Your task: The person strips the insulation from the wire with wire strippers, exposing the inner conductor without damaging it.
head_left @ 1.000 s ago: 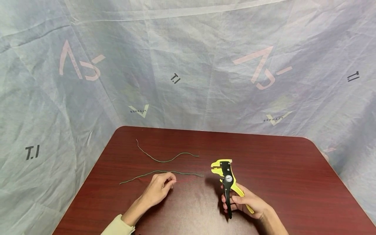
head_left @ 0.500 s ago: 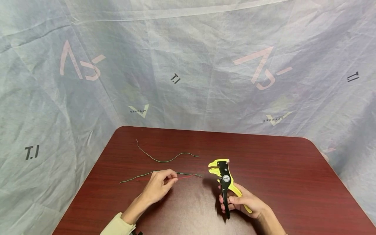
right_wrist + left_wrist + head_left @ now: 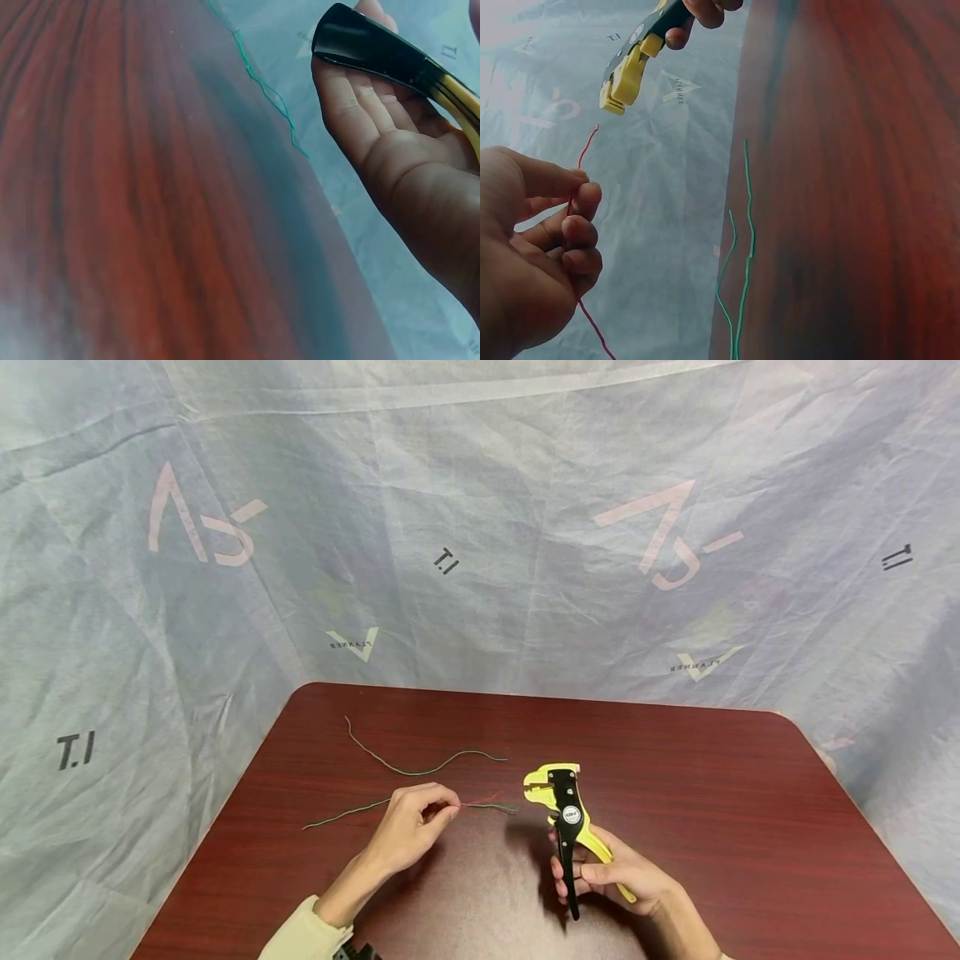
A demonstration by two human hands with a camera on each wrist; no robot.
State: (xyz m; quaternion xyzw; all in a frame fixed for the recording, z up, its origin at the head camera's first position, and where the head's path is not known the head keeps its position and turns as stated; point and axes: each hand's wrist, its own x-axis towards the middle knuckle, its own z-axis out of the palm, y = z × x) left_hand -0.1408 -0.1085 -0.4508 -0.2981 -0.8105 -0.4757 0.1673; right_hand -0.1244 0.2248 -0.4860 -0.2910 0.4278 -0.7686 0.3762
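Thumb and index finger of my left hand [image 3: 416,828] pinch a thin red wire [image 3: 596,129]. One short end sticks out past the fingertips toward the wire stripper, and in the left wrist view the rest trails down below the palm. My right hand [image 3: 633,878] grips a yellow and black wire stripper [image 3: 564,789] by its handles, head up, with its jaws facing left toward the wire end. The handles stand spread. A gap shows between the red wire's tip and the stripper's head. In the right wrist view only a black handle [image 3: 375,45] and part of the yellow one show.
Two green wire pieces lie on the dark red wood-grain table [image 3: 712,793]: a wavy far wire [image 3: 408,773] and a nearer wire [image 3: 341,817] passing behind the left hand. A printed grey cloth [image 3: 495,527] hangs around the table's back and sides.
The red wire's end has come into sight right of my left fingertips and tilted upward. My left hand has shifted slightly right and up; the right hand with the wire stripper has moved slightly left.
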